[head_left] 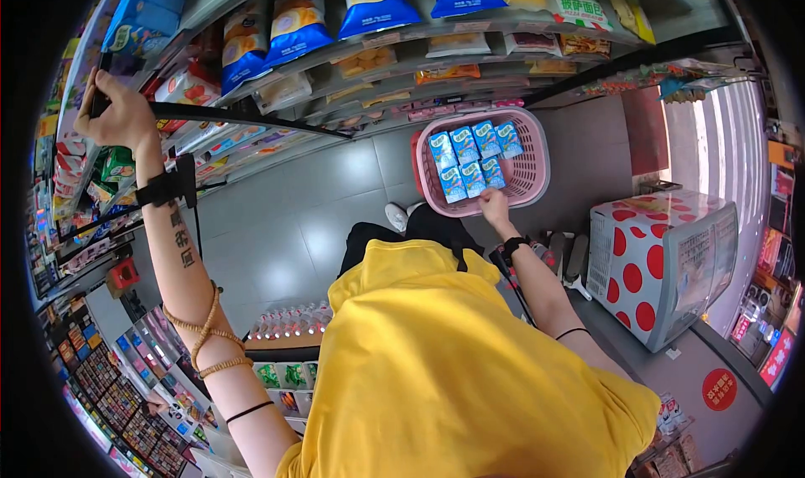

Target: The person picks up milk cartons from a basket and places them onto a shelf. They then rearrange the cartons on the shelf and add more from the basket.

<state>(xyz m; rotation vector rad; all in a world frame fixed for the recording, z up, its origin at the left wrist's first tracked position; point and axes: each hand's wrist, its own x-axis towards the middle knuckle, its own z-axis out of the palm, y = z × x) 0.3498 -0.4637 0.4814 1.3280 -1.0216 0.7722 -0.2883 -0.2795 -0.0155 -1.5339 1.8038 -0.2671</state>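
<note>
My left hand (122, 116) is raised at the far left, its fingers wrapped round the black-framed edge of a cooler door (226, 116). In the middle right, my right hand (494, 203) is closed at the near rim of a pink plastic basket (539, 155). Its fingertips are by the lower end of a small blue-and-white drink carton (492, 173); whether they grip the carton or the rim I cannot tell. Several matching cartons (463, 145) stand side by side in two rows inside the basket. Part of something red shows under the basket's left side.
Shelves ahead carry blue-and-yellow bread bags (379, 2) and other packaged food. To the right stands a white freezer with red dots (637, 268). Bottles (289, 321) line a low shelf behind me on the left. Grey floor tiles (314, 193) lie between.
</note>
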